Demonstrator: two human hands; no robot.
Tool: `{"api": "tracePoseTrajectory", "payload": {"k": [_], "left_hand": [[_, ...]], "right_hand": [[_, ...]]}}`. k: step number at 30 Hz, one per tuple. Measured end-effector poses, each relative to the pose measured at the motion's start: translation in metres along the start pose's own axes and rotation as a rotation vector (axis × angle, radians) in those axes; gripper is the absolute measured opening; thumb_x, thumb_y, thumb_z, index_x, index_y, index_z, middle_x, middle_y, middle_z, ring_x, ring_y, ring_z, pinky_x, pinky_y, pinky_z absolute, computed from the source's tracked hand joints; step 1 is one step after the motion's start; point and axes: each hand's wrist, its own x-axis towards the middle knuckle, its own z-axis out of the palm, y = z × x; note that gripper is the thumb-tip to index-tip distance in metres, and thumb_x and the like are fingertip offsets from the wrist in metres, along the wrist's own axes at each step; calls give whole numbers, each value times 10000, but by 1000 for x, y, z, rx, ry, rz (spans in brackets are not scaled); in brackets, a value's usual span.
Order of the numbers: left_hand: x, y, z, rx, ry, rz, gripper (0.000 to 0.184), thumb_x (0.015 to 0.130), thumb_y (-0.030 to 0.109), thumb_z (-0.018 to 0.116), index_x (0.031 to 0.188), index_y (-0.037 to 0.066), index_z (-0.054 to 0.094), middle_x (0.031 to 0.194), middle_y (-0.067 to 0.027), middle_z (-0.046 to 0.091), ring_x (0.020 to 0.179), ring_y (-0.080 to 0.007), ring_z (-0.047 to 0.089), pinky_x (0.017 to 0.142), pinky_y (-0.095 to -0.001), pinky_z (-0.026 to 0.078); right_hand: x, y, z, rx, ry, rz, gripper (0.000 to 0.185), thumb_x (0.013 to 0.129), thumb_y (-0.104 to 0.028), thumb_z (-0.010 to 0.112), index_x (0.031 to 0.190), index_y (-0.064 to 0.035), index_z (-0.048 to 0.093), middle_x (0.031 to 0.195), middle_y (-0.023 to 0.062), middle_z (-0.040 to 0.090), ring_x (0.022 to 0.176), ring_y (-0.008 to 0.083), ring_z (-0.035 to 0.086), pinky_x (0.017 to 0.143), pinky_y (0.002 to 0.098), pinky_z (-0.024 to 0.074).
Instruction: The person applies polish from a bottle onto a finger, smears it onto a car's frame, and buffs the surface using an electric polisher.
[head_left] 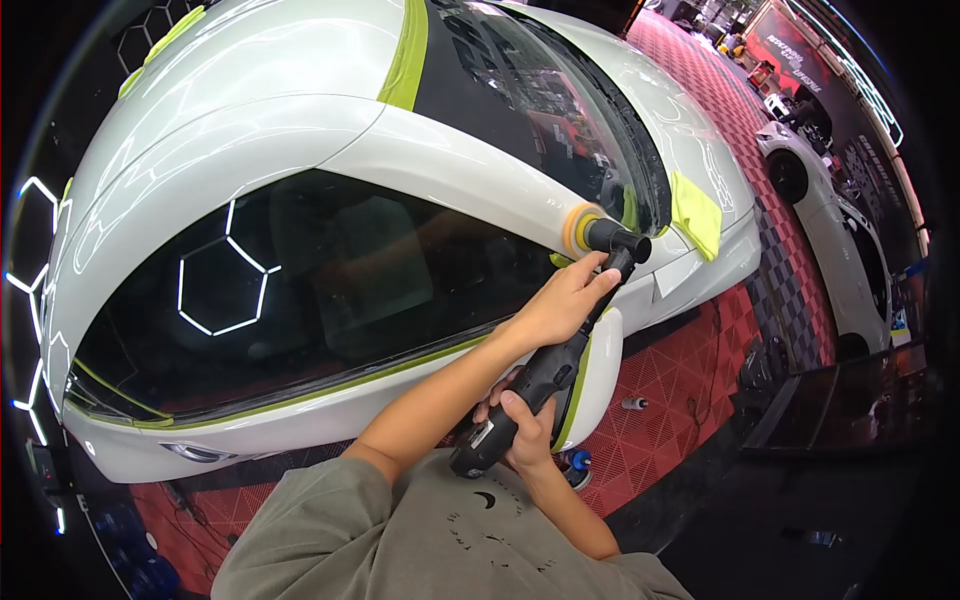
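Probably for control, left hand (563, 304) and right hand (530, 430) both clasp the polisher (550, 372), pad (573, 230) against the car (270, 75).

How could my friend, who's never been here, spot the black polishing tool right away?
Find the nearest white car, then the white strip between its dark side window and windshield. At the strip's lower end, the left hand and right hand hold a long black polishing tool. Its round orange-and-yellow pad sets it apart from the yellow-green cloth nearby.
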Motion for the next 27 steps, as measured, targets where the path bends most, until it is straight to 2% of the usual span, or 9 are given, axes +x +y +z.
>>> {"api": "tracePoseTrajectory", "payload": {"k": [2,5,9,10,14,17,18,22,27], "left_hand": [[1,-1,1,20,-29,-19,515,1014,402,468,1277,-39,504,919,-191,650,870,-248,635,800,-360,469],[-2,7,-4,78,4,37,516,1016,403,458,1281,-38,501,945,-213,651,899,-257,642,819,-362,469],[-29,41,-43,-8,-12,0,485,1017,373,470,1278,-34,499,816,-183,626,764,-232,617,729,-363,470],[-36,48,-53,-41,2,21,464,1020,358,474,1268,-33,503,751,-144,592,706,-193,583,677,-348,457],[-64,82,-96,-124,56,99,458,1027,358,469,1269,-31,487,747,-106,583,694,-152,564,653,-324,449],[-87,113,-124,-241,64,85,413,1024,339,486,1248,-7,500,721,-39,554,598,-101,542,561,-269,447],[-90,114,-131,-268,83,145,400,1022,380,493,1222,35,520,727,-11,532,573,-66,559,481,-232,491],[-116,135,-153,-270,150,153,414,1025,397,478,1227,36,499,653,-42,552,495,-91,548,491,-221,489],[-120,135,-151,-263,178,152,423,1031,396,459,1236,27,488,668,-39,553,506,-86,546,496,-226,492]], "right_hand": [[0,4,3,19,35,-15,306,862,-87,657,1085,13,473,819,125,595,673,256,656,631,348,549],[0,5,11,37,37,-28,312,860,-79,647,1096,12,464,814,124,589,671,259,659,625,349,552],[-9,11,48,22,-8,-2,297,856,-69,647,1086,11,477,815,121,591,662,254,662,602,351,551],[-10,14,58,-22,-27,-10,286,857,-63,650,1078,12,486,820,121,596,665,250,664,604,348,550],[-15,19,102,-128,-124,-32,251,864,-57,657,1056,16,513,828,117,613,672,223,667,610,338,549],[-19,22,131,-217,-163,-41,235,869,-69,664,1040,18,527,815,99,621,665,189,660,614,319,541],[-20,23,139,-210,-159,-45,235,869,-69,664,1040,18,527,815,99,621,665,189,660,614,319,541],[-26,26,163,-302,-252,-51,215,867,-67,673,1018,10,539,795,74,628,666,149,649,617,290,521],[-28,28,158,-340,-255,-61,212,861,-53,682,1010,5,542,796,68,630,667,142,648,615,287,516]]}}
